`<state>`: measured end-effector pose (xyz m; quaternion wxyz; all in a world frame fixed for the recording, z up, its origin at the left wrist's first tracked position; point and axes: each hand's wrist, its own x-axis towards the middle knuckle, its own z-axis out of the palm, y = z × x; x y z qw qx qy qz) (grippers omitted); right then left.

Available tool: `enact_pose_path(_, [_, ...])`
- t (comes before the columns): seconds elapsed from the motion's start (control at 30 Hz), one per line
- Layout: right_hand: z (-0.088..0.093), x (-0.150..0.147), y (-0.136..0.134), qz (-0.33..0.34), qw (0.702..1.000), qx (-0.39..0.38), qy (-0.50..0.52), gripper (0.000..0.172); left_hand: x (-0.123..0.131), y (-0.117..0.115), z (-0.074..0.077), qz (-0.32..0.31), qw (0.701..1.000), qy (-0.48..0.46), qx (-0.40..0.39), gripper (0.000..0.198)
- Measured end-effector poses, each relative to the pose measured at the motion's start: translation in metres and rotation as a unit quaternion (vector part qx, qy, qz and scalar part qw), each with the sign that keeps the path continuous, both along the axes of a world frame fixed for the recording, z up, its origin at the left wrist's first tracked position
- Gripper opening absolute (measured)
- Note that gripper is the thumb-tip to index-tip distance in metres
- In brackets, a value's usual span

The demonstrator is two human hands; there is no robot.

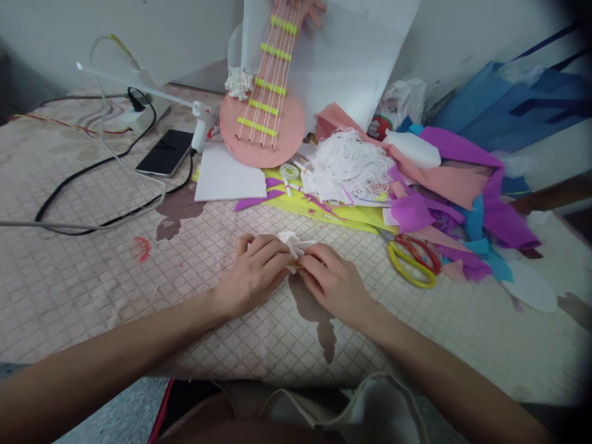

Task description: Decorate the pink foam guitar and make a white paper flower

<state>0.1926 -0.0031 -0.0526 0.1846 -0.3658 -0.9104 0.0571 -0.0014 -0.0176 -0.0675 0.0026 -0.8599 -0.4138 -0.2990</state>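
Observation:
Both hands meet over the tabletop around a small bunched piece of thin white paper [292, 242], crinkled like crepe paper. My left hand [259, 268] is closed, its fingers bent over the left side of the paper. On the right side, my right hand [330, 277] pinches the same bunch with thumb and curled fingers. A thin tan edge shows between the fingertips; I cannot make out what it is. Much of the paper is hidden under the fingers. Yellow-and-red-handled scissors [411, 262] lie to the right of my right hand.
Behind the hands, a pink paper guitar [263, 126] with white strings leans on a white board. White thread [349, 165] and purple paper scraps [462, 148] are heaped rightward. A phone [165, 152], glue gun [200, 126] and cables lie left. Another person's arm [555, 194] shows far right.

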Motion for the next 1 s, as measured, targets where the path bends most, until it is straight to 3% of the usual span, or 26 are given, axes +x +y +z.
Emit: enact_pose_path(1.0, [-0.0046, 0.0000, 0.0039, 0.002, 0.999, 0.029, -0.017, 0.017, 0.0006, 0.0006, 0.0014, -0.008, 1.000, 0.012, 0.001, 0.009])
